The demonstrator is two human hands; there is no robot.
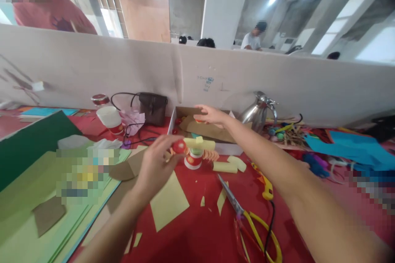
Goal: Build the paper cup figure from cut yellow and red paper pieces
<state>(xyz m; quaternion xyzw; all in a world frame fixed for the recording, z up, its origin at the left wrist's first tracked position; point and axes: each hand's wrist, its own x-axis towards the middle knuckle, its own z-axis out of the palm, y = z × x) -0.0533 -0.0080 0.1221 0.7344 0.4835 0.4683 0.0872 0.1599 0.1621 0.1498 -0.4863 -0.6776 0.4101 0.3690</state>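
Observation:
Near the middle, my left hand (159,160) pinches a small red disc (179,146). A pale yellow paper roll (202,144) with a small yellow piece on top extends right from the disc. Just below the roll stands a red and white paper cup (193,161), with orange pleated paper (211,155) beside it. My right hand (210,115) is stretched over the open cardboard box (230,148); a small red and orange item shows under its fingers, and whether it is held is unclear. Another yellow roll (225,167) lies right of the cup.
Scissors (239,205) with yellow handles and a yellow glue gun (267,187) lie at front right. A steel jug (257,113) stands behind my right forearm. Green sheets (80,218) cover the left side. A white partition (132,65) runs behind, with people beyond it.

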